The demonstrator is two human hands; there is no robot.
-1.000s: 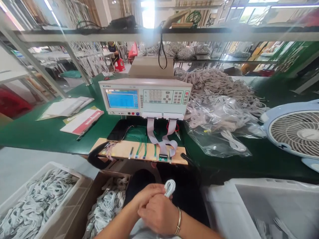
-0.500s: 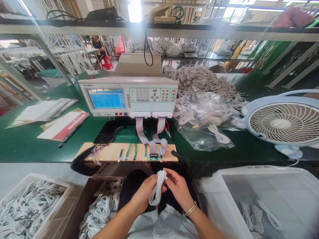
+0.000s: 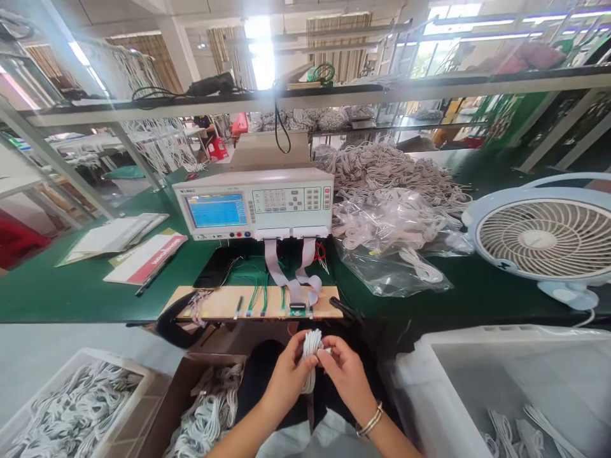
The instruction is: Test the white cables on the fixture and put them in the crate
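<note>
A coiled white cable [image 3: 310, 356] hangs between both hands, just below the table's front edge. My left hand [image 3: 285, 376] is closed round the coil's left side. My right hand [image 3: 347, 374] pinches the cable's upper end at the coil's right. Right above them lies a wooden test board [image 3: 224, 304] with connectors and green wires, joined by grey ribbon cables to a cream tester [image 3: 255, 203] with a blue screen.
A cardboard box [image 3: 205, 413] and a white crate [image 3: 71, 407] at lower left hold white cables. A large white bin [image 3: 458, 381] at lower right holds a few. Bagged and loose cables [image 3: 396, 203], a fan [image 3: 544, 238] and papers [image 3: 143, 257] lie on the green table.
The hands rose from my lap toward the test board with the coil. The right hand came off the left and took the cable's end. The view tilted up.
</note>
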